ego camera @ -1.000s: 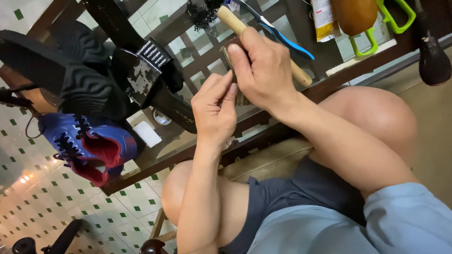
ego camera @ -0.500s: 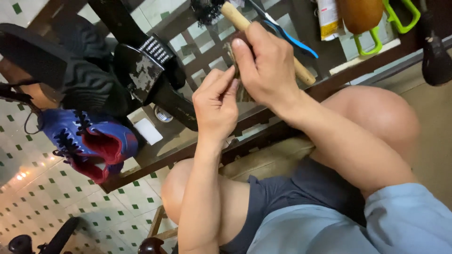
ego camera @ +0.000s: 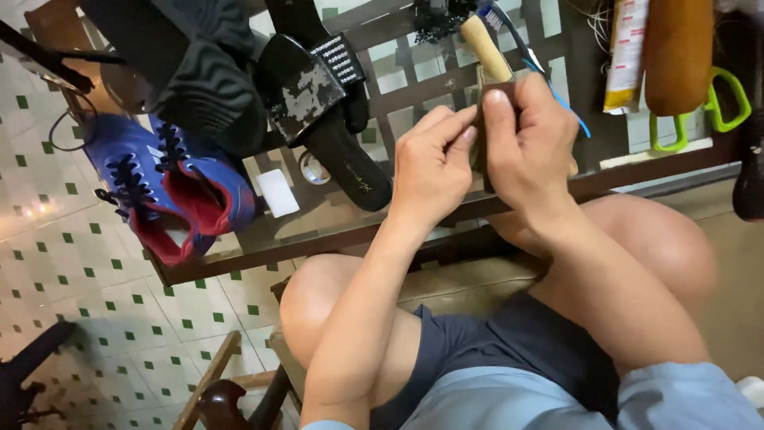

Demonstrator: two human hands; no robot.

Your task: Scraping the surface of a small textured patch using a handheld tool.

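Your view is evenly, softly lit; glare on the floor tiles (ego camera: 32, 211) at 9 o'clock; slight blur at 12 o'clock edge.

Since the earlier pictures, the left hand (ego camera: 430, 171) and the right hand (ego camera: 529, 139) have closed together more tightly around the small dark flat piece (ego camera: 480, 143). The right thumb is now straight up against its front, where before it was bent over the top. The left fingers (ego camera: 455, 127) have moved nearer and now touch the piece's edge. The light wooden brush handle (ego camera: 487, 49) now rises more steeply behind the hands.
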